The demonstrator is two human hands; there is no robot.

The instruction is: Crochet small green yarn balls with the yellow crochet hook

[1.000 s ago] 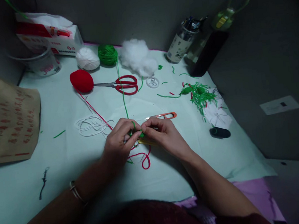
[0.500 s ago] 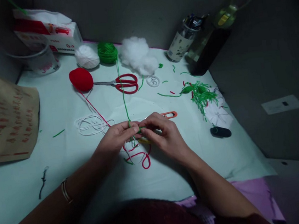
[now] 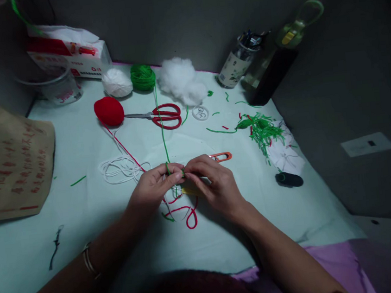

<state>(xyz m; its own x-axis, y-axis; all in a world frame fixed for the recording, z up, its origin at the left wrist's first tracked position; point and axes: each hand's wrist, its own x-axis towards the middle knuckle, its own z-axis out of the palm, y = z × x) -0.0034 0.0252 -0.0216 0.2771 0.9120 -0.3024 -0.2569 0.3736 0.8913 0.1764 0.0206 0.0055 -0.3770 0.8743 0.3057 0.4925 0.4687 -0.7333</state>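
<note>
My left hand (image 3: 158, 185) and my right hand (image 3: 216, 184) meet over the middle of the table, fingertips almost touching. Both are closed in a pinch on a small bit of green yarn (image 3: 183, 172), mostly hidden by the fingers. From a green yarn ball (image 3: 142, 78) at the back, a strand (image 3: 164, 143) runs to my left hand and loops over a finger. Just under the hands shows a slim yellow piece (image 3: 189, 191), partly covered; its kind is unclear. Loose red yarn (image 3: 191, 219) curls below, with white and green strands beside it.
Red-handled scissors (image 3: 167, 117), a red yarn ball (image 3: 109, 111), a white yarn ball (image 3: 117, 82) and white stuffing (image 3: 182, 80) lie beyond the hands. Green scraps (image 3: 263, 127) are to the right. A paper bag (image 3: 11, 161) stands left, a tall bottle (image 3: 273, 68) back right.
The camera view has tilted slightly, so everything sits a little lower. My hands stay together on the green yarn, fingers shifted slightly; more of the yellow piece shows beneath them.
</note>
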